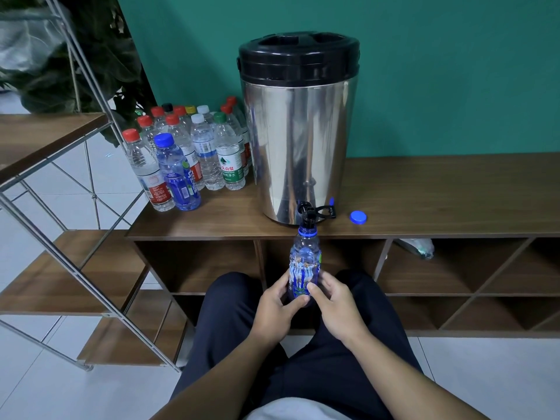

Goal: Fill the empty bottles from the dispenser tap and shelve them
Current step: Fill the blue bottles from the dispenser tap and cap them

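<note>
A steel dispenser (298, 140) with a black lid stands on a low wooden cabinet (424, 201). Its black tap (309, 214) juts over the front edge. Directly under the tap I hold an uncapped blue bottle (304, 262) with a picture label, its mouth right at the spout. My left hand (277, 304) grips the bottle's lower left side and my right hand (331, 301) grips the lower right side. The bottle's blue cap (358, 217) lies on the cabinet top, right of the tap.
Several capped bottles (194, 156) with red, white, green and blue caps stand in a cluster left of the dispenser. A metal-framed wooden shelf rack (60, 268) rises at the left. Open cubbies (439, 268) run under the cabinet top; my knees are in front of them.
</note>
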### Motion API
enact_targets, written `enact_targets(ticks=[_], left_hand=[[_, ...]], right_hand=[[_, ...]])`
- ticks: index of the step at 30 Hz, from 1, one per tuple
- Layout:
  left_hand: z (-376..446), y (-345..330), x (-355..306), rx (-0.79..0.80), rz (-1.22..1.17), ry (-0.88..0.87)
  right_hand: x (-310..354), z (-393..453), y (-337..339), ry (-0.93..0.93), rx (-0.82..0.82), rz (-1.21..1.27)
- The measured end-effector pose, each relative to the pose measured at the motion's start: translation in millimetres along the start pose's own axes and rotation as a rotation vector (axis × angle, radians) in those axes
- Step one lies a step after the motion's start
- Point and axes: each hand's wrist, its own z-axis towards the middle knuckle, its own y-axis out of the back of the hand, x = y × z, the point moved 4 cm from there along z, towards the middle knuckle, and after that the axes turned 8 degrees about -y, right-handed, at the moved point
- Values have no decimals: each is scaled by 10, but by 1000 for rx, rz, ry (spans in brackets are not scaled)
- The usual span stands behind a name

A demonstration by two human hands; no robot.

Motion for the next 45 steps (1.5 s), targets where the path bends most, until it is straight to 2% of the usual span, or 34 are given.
enact_targets(ticks=[45], left_hand=[[-8, 3, -21, -1, 14, 13]], right_hand=[[-14, 12, 4, 0, 3, 11]])
